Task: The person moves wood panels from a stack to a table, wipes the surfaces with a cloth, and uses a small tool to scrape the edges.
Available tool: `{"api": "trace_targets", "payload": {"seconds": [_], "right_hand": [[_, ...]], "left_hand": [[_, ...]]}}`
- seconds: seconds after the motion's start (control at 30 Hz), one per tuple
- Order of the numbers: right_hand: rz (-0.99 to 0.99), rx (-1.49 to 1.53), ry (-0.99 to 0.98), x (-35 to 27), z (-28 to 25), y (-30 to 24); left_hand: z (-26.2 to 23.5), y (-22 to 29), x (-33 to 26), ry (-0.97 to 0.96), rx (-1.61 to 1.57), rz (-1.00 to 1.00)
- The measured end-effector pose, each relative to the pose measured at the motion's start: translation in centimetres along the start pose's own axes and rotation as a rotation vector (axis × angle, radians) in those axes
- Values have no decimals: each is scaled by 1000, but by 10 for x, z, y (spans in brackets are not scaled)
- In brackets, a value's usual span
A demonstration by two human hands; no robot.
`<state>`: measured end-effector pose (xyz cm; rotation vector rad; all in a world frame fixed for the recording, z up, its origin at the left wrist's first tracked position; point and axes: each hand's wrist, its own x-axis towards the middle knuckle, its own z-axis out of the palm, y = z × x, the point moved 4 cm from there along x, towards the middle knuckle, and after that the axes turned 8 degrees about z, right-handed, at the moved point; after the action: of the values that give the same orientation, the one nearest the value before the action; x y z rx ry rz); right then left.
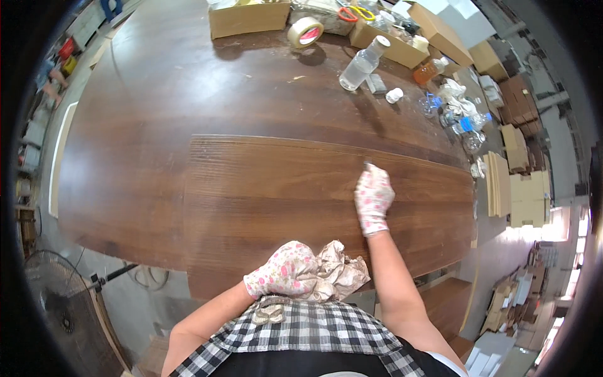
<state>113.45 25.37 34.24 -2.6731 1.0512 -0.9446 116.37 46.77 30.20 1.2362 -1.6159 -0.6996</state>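
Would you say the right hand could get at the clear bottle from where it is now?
Probably yes, with a stretch. The right hand is out on the dark panel, and the clear bottle lies farther across the table with only bare wood between them. It may call for a lean forward.

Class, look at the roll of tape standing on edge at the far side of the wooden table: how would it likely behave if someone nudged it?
The roll of tape stands on its round edge, so a nudge would probably make it roll or topple flat. It looks light, being a hollow ring. The smooth table would hardly slow it.
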Motion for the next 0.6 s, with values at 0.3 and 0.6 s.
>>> {"api": "trace_targets", "payload": {"seconds": [0.3, 0.6], "right_hand": [[164, 252, -108, -3, 15, 6], [106, -21, -103, -10, 71, -45]], "left_hand": [[-7, 8, -29, 164, -18, -136], [-47, 15, -57, 118, -53, -87]]}}
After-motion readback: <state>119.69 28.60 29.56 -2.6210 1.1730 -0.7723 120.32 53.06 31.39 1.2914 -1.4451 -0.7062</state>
